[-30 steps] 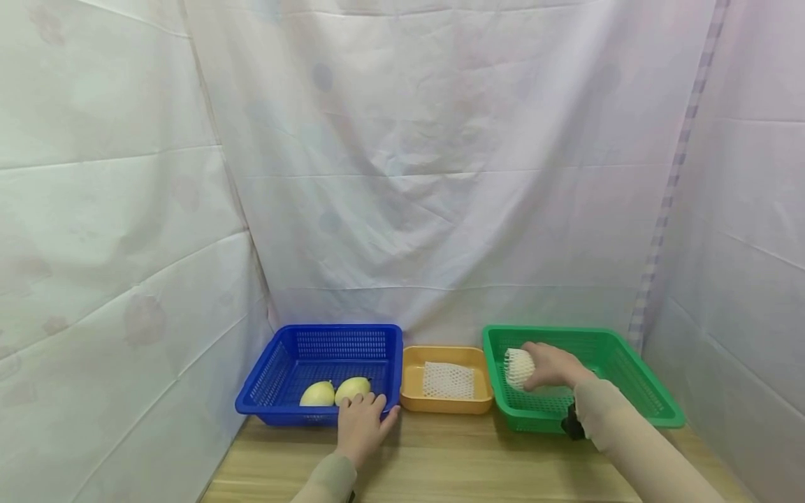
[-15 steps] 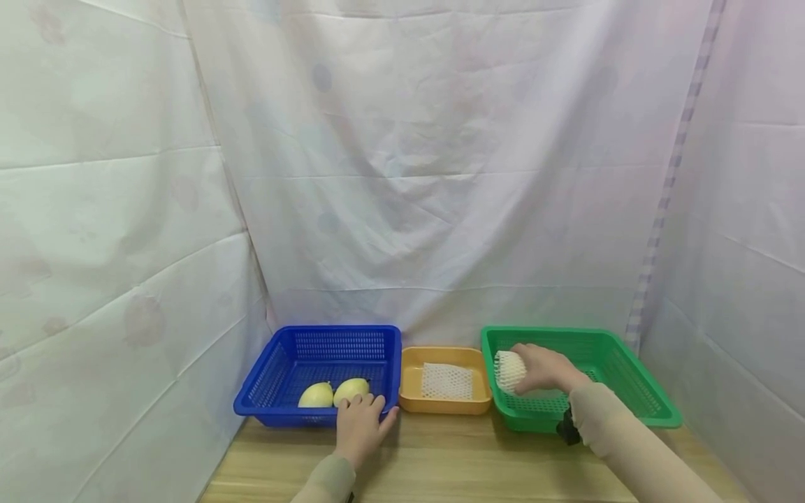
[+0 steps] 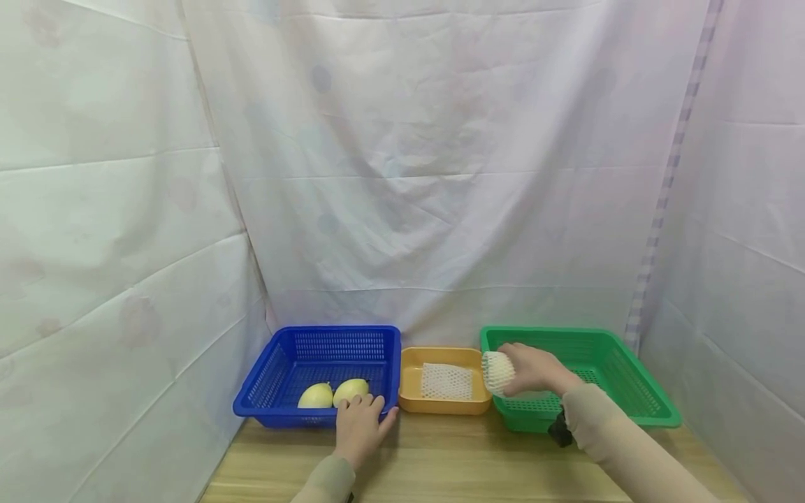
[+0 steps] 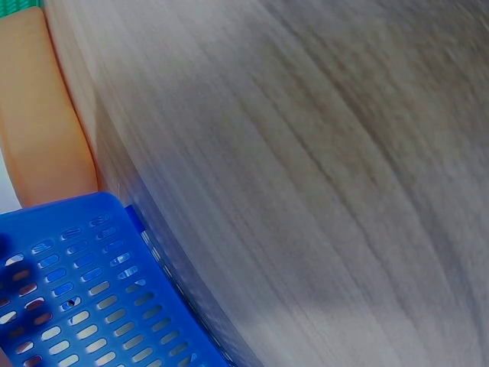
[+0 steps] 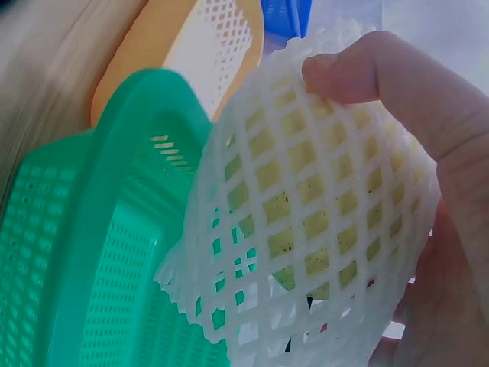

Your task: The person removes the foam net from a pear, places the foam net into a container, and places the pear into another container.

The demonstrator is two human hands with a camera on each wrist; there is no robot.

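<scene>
My right hand (image 3: 534, 370) grips a pear in a white foam net sleeve (image 3: 497, 372) over the left side of the green basket (image 3: 560, 338). In the right wrist view the thumb presses on the netting (image 5: 306, 176), and yellow-green speckled skin shows through its holes. The net's loose end hangs past the fruit. My left hand (image 3: 361, 429) rests on the front rim of the blue basket (image 3: 339, 341), fingers over it and thumb apart. Just beyond those fingertips lie two pale yellow pears (image 3: 316, 396), side by side at the basket's front.
Between the two baskets sits an orange tray (image 3: 443, 406) with a flat white foam net (image 3: 446, 381) in it. All three containers stand on a wooden table (image 3: 465, 454). Pale cloth (image 3: 440, 175) hangs behind and on both sides.
My right hand has moved left with the netted pear, from inside the green basket to its left rim beside the orange tray. The left hand has stayed on the blue basket.
</scene>
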